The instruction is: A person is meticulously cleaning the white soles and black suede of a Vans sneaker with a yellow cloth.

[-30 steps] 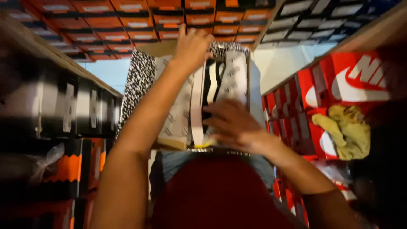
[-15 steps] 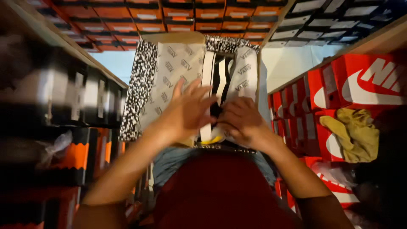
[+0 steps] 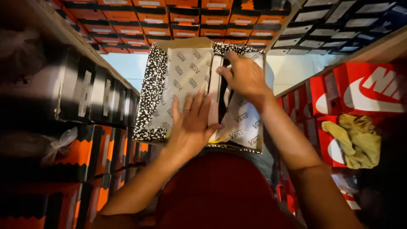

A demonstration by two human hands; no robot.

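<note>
Left hand point(image 3: 190, 127) on shoebox point(image 3: 152, 97), lengthwise away.

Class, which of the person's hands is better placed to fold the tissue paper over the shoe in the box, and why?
Probably the right hand: it already rests on the tissue paper over the shoe, while the left hand lies flat across the speckled shoebox.

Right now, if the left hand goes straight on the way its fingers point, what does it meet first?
Probably the wrapping paper in the open speckled shoebox: the left hand already lies flat at the paper's near edge, fingers pointing up along it. Depth is unclear.
</note>
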